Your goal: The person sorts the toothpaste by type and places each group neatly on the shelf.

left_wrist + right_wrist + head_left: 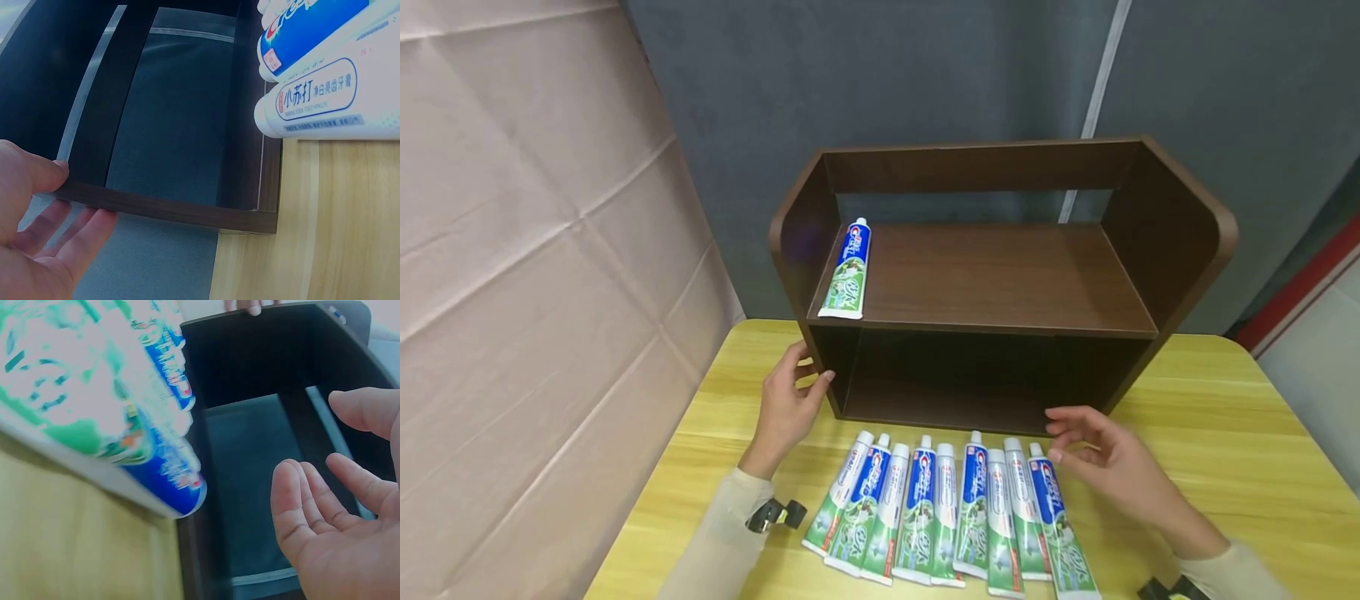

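A dark brown two-level shelf (992, 275) stands on the table. My left hand (790, 398) holds the front edge of its left side panel, with the thumb on the inner face and fingertips on the outer face in the left wrist view. One blue, white and green toothpaste tube (848, 271) lies on the upper board at the far left. A row of several toothpaste tubes (917, 521) lies before the shelf, caps toward it. My right hand (1101, 450) hovers by the row's right end with fingers loosely bent, holding nothing.
The shelf stands on a yellow wood-grain table (1210, 433). Behind is a dark grey partition (880, 75), and a pale cloth (535, 250) hangs at the left. The lower compartment (977, 383) of the shelf faces the tubes.
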The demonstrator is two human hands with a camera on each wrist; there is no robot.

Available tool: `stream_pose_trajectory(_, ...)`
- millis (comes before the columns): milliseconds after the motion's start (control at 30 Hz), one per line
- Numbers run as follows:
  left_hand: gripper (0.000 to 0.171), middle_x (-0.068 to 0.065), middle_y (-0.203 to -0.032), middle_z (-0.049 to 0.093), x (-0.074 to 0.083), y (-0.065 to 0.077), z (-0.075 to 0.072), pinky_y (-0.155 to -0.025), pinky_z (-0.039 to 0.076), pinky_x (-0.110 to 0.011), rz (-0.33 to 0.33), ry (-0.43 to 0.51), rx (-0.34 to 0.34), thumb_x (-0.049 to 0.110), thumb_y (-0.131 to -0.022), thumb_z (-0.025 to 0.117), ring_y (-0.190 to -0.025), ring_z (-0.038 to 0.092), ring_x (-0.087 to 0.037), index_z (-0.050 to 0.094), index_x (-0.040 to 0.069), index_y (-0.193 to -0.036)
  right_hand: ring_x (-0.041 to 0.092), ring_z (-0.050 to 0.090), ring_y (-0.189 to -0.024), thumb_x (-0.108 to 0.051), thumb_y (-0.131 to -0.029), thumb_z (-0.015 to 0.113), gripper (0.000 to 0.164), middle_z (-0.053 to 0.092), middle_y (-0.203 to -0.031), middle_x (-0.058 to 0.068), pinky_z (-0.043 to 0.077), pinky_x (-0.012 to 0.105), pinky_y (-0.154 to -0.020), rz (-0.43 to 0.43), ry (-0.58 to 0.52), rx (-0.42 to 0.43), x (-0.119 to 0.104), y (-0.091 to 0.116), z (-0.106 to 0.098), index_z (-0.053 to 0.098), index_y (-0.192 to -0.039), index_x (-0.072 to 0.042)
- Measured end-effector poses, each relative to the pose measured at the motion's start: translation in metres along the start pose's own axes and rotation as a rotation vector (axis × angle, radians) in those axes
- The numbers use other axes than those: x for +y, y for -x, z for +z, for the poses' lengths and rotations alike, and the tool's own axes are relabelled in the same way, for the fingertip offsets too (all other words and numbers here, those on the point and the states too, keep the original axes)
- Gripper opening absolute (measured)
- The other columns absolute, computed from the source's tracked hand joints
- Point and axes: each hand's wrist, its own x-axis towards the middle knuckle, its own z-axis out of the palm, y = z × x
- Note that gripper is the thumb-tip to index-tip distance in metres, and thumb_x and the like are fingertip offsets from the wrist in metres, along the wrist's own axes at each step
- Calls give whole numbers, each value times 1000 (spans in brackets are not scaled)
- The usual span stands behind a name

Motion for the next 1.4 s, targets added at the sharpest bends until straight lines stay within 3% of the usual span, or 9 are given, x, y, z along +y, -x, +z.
stream_pose_trajectory(467, 47, -19, -132, 67, -2, -1, 4, -80, 67, -44, 3, 11, -3, 6, -97, 75, -111, 75, -38, 58, 14, -141, 8, 67, -101, -8, -92, 81, 57, 67, -123, 20, 62, 23, -80, 98, 44, -36, 42, 9, 7, 57, -142, 2)
stream_pose_trajectory(600, 48, -20, -133, 66, -3, -1, 4, -80, 67, -44, 3, 15, -7, 5, -98, 75, -111, 75, -38, 58, 13, -141, 5, 65, -103, -15, -91, 83, 64, 65, -133, 22, 62, 24, -80, 183, 31, -79, 48, 12, 9, 55, -147, -1)
stream_pose_trajectory(800, 48, -18, -132, 67, -1, 0, 4, -80, 68, -43, 8, 20, -5, 5, -98, 75, -111, 75, -38, 57, 13, -142, 15, 67, -97, -26, -89, 87, 78, 62, -136, 24, 62, 25, -77, 326, 41, -170, 52, 14, 13, 49, -155, -6)
stream_pose_trajectory(900, 48, -19, -133, 66, -1, 0, 4, -81, 68, -44, 9, 17, -5, 6, -98, 75, -111, 75, -38, 57, 13, -142, 14, 64, -94, -29, -86, 89, 84, 66, -127, 17, 58, 24, -76, 305, 87, -210, 53, 14, 13, 48, -156, -6)
stream_pose_trajectory(1067, 47, -23, -134, 66, 0, 0, 3, -81, 67, -46, 9, 10, -3, 5, -98, 75, -111, 75, -38, 57, 13, -141, 5, 59, -91, -28, -84, 90, 91, 67, -116, 8, 53, 22, -74, 179, 127, -265, 54, 15, 12, 43, -158, -2)
stream_pose_trajectory(1200, 48, -23, -134, 66, 0, 1, 3, -80, 67, -46, 13, 11, 1, 4, -97, 75, -110, 75, -39, 57, 12, -141, 5, 63, -96, -28, -83, 91, 92, 67, -128, 13, 56, 23, -79, 171, 103, -272, 54, 16, 13, 43, -158, -4)
stream_pose_trajectory(1400, 49, -18, -133, 67, 1, 2, 2, -80, 67, -46, 14, 15, 10, 3, -97, 75, -109, 75, -39, 57, 8, -142, 5, 63, -102, -34, -82, 92, 87, 65, -136, 14, 57, 24, -83, 177, 152, -246, 53, 17, 14, 50, -154, -8)
